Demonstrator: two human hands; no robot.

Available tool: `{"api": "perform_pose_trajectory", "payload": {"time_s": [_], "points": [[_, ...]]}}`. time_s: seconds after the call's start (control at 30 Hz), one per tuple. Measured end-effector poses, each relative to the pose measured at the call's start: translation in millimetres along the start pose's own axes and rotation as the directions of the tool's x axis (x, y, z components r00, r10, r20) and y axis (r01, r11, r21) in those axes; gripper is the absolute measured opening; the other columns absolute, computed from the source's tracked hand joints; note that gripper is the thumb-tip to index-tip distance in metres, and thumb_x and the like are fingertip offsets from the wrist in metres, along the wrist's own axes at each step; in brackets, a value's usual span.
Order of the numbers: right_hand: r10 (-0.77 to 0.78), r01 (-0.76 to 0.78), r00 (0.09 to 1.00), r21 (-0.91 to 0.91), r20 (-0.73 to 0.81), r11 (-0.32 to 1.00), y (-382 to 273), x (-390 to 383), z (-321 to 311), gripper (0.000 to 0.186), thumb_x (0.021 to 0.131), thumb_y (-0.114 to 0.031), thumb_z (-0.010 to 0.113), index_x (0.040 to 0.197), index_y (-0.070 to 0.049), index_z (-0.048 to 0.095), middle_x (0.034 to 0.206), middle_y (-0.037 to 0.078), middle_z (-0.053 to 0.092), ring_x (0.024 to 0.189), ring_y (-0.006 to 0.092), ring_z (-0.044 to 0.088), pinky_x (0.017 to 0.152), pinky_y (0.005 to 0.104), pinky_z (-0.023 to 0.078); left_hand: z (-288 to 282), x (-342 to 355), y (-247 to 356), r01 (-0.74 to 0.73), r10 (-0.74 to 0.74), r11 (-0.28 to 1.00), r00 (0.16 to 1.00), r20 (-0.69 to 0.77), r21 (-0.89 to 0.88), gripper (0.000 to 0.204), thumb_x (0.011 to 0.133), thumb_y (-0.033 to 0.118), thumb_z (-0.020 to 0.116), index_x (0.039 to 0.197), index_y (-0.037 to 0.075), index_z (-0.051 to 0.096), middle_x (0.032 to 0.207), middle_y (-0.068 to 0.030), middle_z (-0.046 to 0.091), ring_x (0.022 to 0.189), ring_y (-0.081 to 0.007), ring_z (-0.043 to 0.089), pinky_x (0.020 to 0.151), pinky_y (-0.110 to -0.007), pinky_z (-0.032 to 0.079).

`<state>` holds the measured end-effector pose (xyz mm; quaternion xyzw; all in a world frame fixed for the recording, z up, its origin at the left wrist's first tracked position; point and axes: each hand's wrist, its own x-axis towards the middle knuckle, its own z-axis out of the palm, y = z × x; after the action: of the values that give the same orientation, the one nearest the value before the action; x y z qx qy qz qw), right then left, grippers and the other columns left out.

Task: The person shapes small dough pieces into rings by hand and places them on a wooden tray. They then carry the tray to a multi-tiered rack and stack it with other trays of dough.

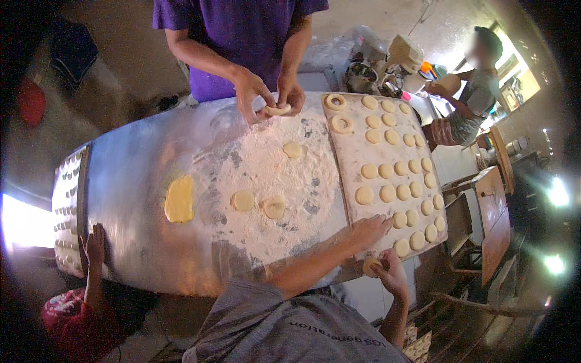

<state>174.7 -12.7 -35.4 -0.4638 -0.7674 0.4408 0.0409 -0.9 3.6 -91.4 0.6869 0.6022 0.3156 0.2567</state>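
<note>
- We are working at the near edge of the flour-dusted shiny metal desk (139,199), both our forearms coming in from the lower edge of the view.
- Our right hand (390,272) is curling closed around a small pale round piece of dough (370,265), holding it just off the desk's near edge, below the tray corner.
- Our left hand (370,230) is resting, fingers spread fairly flat, on the near corner of the floured rectangular wooden tray (351,166); it is holding nothing that we can make out.
- The held dough is lying just below and beside the left hand, nearly touching; the right hand is the nearer, since it is already gripping it.
- The tray's long axis is running away from us; rows of pale round dough discs (387,192) are filling it, the nearest ones just beyond our left fingertips, and two ring-shaped dough pieces (342,124) are sitting at the far end.
- Further left, loose flattened dough rounds (273,207) are lying in the flour, well apart from our hands, with a yellow lump of dough (179,198) beyond them.
- Opposite, a person in a purple shirt (236,36) is pinching a dough ring (278,109) with both hands.
</note>
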Motion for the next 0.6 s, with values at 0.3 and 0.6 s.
{"api": "perform_pose_trajectory", "payload": {"time_s": [0.3, 0.6], "points": [[-0.025, 0.025, 0.997, 0.001, -0.068, 1.000, -55.6, 69.0, 25.8, 0.028, 0.087, -0.012, 0.065, 0.112, -0.005, 0.056, 0.095, 0.010, 0.061, 0.084, 0.0223, 0.061, 0.075, 0.0344, 0.051, -128.7, -172.1, -59.0, 0.499, -0.488, 0.863, 0.864, -0.125, 0.083, 0.032, 0.085, 0.013, 0.064, 0.117, 0.008, 0.059, 0.112, -0.0163, 0.060, 0.108, -0.0313, 0.057, 0.091, -0.044, 0.045], [-0.038, -0.345, 0.750, -0.439, -0.661, 0.830, 33.5, 109.3, -28.6, 0.030, 0.086, -0.024, 0.062, 0.108, -0.005, 0.055, 0.095, 0.018, 0.057, 0.097, 0.0406, 0.054, 0.085, 0.0491, 0.044, -75.1, -23.7, -50.9, 0.418, -0.306, 0.864, 0.878, -0.368, 0.279, 0.026, 0.089, 0.023, 0.057, 0.103, 0.002, 0.063, 0.093, -0.0192, 0.062, 0.094, -0.0368, 0.060, 0.086, -0.049, 0.046]]}}
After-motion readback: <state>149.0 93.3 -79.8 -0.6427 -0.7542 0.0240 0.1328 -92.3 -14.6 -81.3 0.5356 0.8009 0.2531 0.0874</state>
